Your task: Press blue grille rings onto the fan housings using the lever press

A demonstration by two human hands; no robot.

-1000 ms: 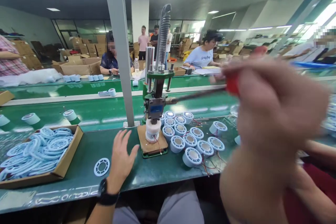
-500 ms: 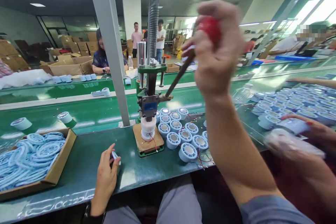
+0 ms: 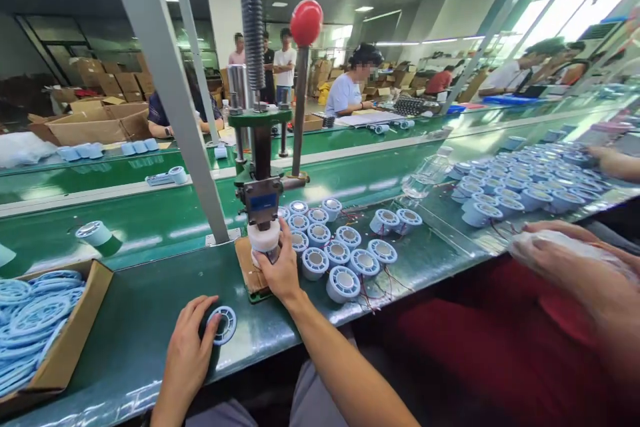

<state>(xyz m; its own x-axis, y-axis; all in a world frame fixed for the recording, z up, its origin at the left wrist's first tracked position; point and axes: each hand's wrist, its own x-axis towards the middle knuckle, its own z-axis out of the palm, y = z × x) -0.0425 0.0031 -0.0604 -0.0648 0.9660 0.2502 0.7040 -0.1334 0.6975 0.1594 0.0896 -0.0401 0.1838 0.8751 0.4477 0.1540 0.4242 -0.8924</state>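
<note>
My left hand (image 3: pixel 186 347) pinches a light-blue slotted plastic ring (image 3: pixel 228 325) at its edge, just above the green bench. Under the hand press (image 3: pixel 263 197), my right hand (image 3: pixel 283 268) has its thumb and fingers closed round a small round housing (image 3: pixel 273 254), mostly hidden by the hand. The white pressing cup (image 3: pixel 263 236) sits directly over that housing. A cardboard pad (image 3: pixel 246 265) covers the press base. The press lever, topped by a red knob (image 3: pixel 307 23), stands upright with no hand on it.
Right of the press stand several light-blue round housings (image 3: pixel 319 235) with thin wires. A cardboard box (image 3: pixel 95 320) of blue rings lies at the left. A grey post (image 3: pixel 170 93) rises behind the bench. At the right, a co-worker's hands (image 3: pixel 565 253) hold a plastic bag.
My right hand has let go of the red knob and come down to the housing under the press. The lever has swung upright. My left hand's ring has turned to face me.
</note>
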